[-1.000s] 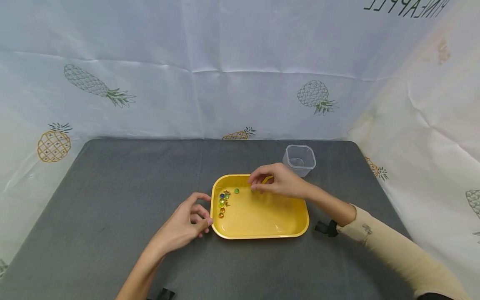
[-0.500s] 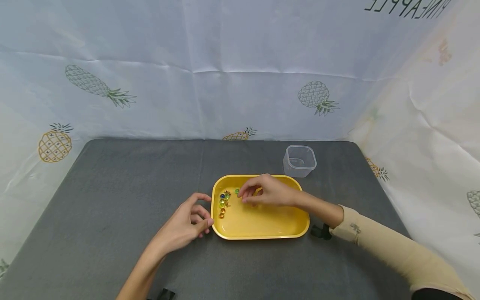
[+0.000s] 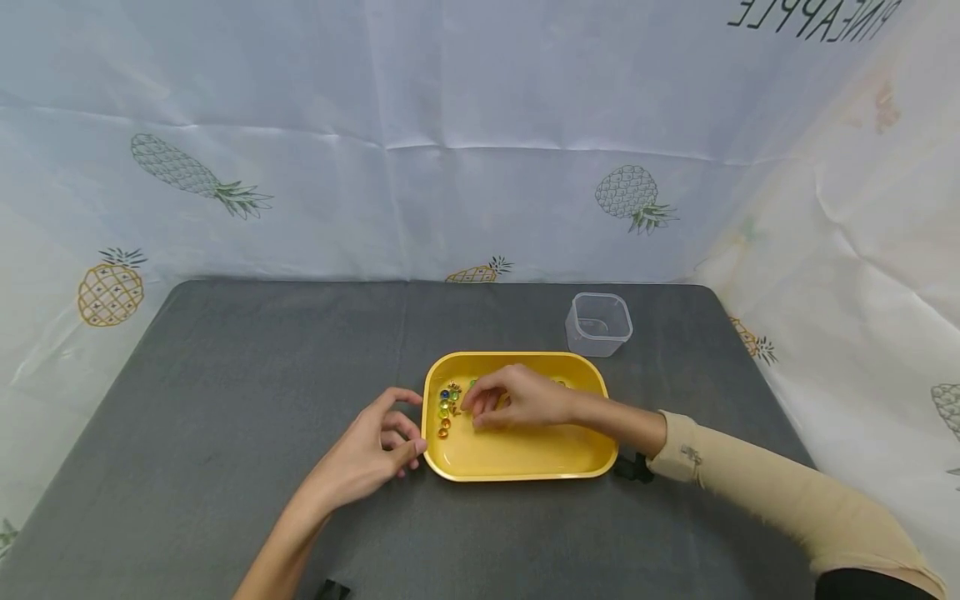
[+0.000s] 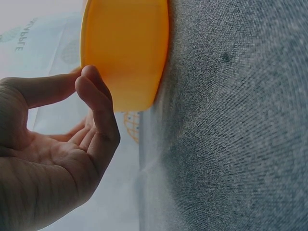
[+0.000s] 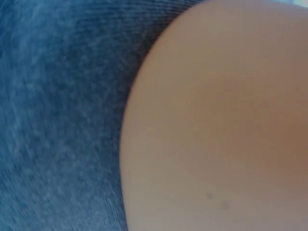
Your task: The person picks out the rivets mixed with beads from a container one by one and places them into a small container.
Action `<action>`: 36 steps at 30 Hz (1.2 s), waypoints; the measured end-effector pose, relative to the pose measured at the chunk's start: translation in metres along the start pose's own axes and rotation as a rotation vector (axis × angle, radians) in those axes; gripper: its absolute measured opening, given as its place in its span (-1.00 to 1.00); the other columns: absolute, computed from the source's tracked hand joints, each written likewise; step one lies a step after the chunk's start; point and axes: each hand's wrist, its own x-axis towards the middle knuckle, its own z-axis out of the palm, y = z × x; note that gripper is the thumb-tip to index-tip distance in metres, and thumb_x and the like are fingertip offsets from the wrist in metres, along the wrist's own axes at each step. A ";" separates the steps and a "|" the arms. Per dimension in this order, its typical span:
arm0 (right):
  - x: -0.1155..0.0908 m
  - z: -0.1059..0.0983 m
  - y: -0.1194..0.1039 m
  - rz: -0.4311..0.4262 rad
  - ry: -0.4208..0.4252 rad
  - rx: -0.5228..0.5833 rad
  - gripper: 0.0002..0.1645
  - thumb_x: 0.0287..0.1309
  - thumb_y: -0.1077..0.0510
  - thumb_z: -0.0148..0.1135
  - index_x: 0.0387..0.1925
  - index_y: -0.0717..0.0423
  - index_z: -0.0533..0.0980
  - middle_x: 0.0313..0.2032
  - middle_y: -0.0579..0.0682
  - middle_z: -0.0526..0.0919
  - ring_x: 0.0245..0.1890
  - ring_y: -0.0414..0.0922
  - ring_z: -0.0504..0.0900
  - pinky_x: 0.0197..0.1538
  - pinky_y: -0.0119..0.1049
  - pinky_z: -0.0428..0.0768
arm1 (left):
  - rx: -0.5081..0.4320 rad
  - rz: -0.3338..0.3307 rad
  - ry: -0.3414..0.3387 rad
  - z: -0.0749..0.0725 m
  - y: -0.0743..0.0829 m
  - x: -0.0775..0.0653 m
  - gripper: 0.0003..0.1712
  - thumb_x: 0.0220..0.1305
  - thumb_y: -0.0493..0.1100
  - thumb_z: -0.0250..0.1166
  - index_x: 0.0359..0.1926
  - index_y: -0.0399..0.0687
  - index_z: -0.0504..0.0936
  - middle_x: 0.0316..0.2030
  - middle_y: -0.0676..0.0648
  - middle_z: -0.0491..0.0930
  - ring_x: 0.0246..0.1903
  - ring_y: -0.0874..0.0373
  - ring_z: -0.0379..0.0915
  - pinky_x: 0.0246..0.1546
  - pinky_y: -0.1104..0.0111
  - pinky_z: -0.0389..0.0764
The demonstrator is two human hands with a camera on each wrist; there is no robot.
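A shallow yellow tray [image 3: 525, 454] lies on the grey cloth. At its left end is a small group of glass marbles [image 3: 445, 423] in orange, yellow-green and blue, with small gold-coloured pieces [image 3: 454, 408] among them. My left hand [image 3: 371, 450] has its thumb and index finger at the tray's left rim, tips apart along it. My right hand [image 3: 521, 400] is bent over the tray, fingertips close together just right of the marbles. I cannot tell whether anything is between them. A green marble [image 3: 472, 383] shows partly behind the right fingers. The right wrist view shows only skin and cloth.
A clear square plastic container [image 3: 598, 325] stands behind the tray's back right corner. A white pineapple-print sheet [image 3: 480, 100] hangs behind the table. My right forearm in a beige sleeve [image 3: 765, 483] crosses the cloth at the right.
My right hand has moved left and a little nearer across the tray, toward the marbles. A greenish spot now shows behind its wrist. The left hand has stayed at the rim.
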 end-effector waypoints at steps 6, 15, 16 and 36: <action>0.003 0.007 0.005 -0.002 0.002 -0.022 -0.60 0.37 0.16 0.50 0.19 0.11 0.72 -0.18 -0.07 0.79 -0.23 -0.34 0.69 -0.03 -0.42 0.72 | -0.002 0.020 -0.006 0.000 -0.001 0.000 -0.35 0.48 -0.32 0.35 0.46 -0.31 0.28 -0.24 -0.19 0.68 -0.34 -0.05 0.71 -0.39 0.29 0.70; 0.006 0.012 0.011 -0.019 0.005 -0.038 -0.58 0.38 0.16 0.49 0.22 0.09 0.71 -0.19 -0.07 0.77 -0.28 -0.35 0.66 -0.08 -0.44 0.70 | -0.004 0.021 -0.015 0.000 -0.002 -0.001 -0.35 0.50 -0.32 0.34 0.46 -0.32 0.27 -0.24 -0.19 0.69 -0.34 -0.04 0.71 -0.39 0.29 0.70; 0.007 0.013 0.012 -0.019 0.004 -0.039 -0.59 0.38 0.16 0.48 0.22 0.09 0.71 -0.19 -0.07 0.77 -0.28 -0.35 0.66 -0.09 -0.45 0.70 | -0.003 0.020 -0.015 0.000 -0.002 -0.001 -0.35 0.50 -0.31 0.34 0.46 -0.32 0.27 -0.24 -0.19 0.69 -0.34 -0.04 0.71 -0.38 0.29 0.70; 0.011 0.018 0.014 -0.038 0.026 -0.096 -0.78 0.37 0.14 0.50 0.00 0.04 0.78 -0.24 -0.11 0.75 -0.32 -0.37 0.58 -0.18 -0.48 0.61 | 0.000 0.022 -0.006 0.000 -0.004 -0.001 -0.34 0.49 -0.32 0.34 0.47 -0.31 0.28 -0.25 -0.19 0.69 -0.34 -0.05 0.72 -0.39 0.29 0.70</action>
